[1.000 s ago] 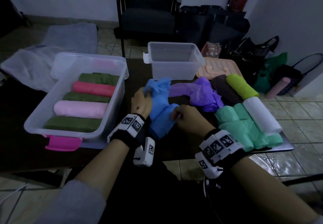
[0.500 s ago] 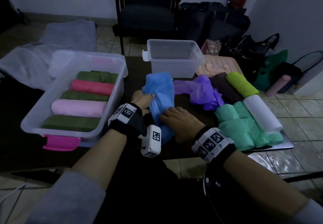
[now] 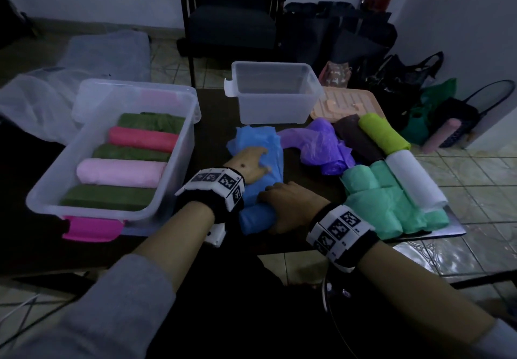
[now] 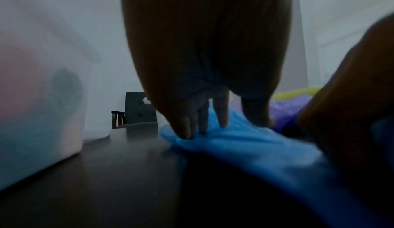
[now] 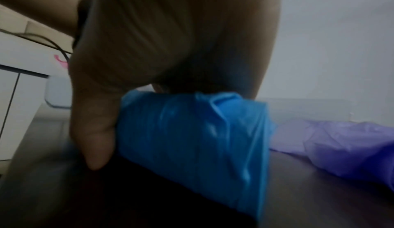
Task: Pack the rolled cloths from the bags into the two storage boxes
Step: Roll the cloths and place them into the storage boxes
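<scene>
Pressing flat, the left hand (image 3: 251, 164) lays straight fingers (image 4: 201, 122) on the far end of a blue bag (image 3: 260, 145) on the dark surface (image 3: 215, 123), while the right hand (image 3: 291, 204) curls around its near end, where a roll sits inside. Judging from this, the slippery plastic could slide from under the flat hand, or bunch around the roll and stop it coming free for the empty box (image 3: 272, 92).

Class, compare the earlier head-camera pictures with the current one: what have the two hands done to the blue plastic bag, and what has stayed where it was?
The left hand moved from the bunched top of the blue plastic bag to lie flat on it, pressing it onto the table. The right hand slid toward the bag's near end and now grips it. The large clear storage box with five rolls, the small clear box and the purple bag stayed put.
</scene>
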Demonstrator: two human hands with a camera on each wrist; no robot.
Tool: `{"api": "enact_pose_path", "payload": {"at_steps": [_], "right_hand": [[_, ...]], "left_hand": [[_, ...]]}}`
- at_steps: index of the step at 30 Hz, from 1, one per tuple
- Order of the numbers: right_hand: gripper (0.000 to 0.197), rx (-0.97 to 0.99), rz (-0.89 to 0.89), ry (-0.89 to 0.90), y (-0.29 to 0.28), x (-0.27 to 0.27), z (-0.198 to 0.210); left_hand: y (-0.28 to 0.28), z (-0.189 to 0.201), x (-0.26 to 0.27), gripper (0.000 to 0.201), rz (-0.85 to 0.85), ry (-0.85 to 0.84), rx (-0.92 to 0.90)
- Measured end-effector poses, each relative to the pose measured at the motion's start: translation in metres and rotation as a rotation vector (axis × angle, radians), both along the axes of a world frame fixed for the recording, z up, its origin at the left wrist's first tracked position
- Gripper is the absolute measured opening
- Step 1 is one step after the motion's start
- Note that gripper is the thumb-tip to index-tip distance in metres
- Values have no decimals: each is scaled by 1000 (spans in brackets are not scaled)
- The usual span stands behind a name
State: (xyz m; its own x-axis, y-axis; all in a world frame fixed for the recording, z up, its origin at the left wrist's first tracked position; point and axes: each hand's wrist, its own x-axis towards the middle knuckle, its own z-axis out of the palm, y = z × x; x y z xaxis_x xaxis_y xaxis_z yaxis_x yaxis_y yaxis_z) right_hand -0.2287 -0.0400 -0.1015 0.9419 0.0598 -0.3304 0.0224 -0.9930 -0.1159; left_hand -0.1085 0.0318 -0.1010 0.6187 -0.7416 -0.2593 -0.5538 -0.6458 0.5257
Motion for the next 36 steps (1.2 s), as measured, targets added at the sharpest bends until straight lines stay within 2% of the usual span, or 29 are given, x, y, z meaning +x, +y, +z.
{"api": "enact_pose_path", "payload": {"at_steps": [3, 5, 10, 14, 19, 25, 27, 29, 31, 33, 36], "right_hand": [[51, 56, -35, 33, 1, -3, -6], [50, 94, -55, 70, 0, -4, -7], [50, 158, -72, 107, 0, -2, -4], [53, 155, -78, 115, 3, -6, -9], [73, 226, -109, 85, 0, -9, -8], [60, 301, -134, 58, -5, -6, -6], [63, 303, -132, 55, -9, -3, -5], [67, 364, -215, 68, -13, -2, -4], [59, 408, -267, 67, -17, 1, -4], [49, 391, -246, 83, -20, 4, -3], [46, 314, -206, 100, -22, 12, -3]], "left_hand": [[4, -17, 5, 69, -162, 13, 263], [6, -24, 5, 72, -232, 3, 320], [5, -27, 2, 79, -269, -66, 377], [3, -27, 0, 83, -262, -94, 398], [2, -28, 0, 81, -256, -96, 400], [15, -21, 7, 80, -217, -9, 234], [21, -18, 6, 75, -134, -22, 144], [28, -13, 3, 62, -19, -69, 36], [36, -7, -3, 40, 73, -83, -51], [45, -1, -11, 20, 153, -26, -96], [58, 10, -21, 13, 190, 15, -121]]}}
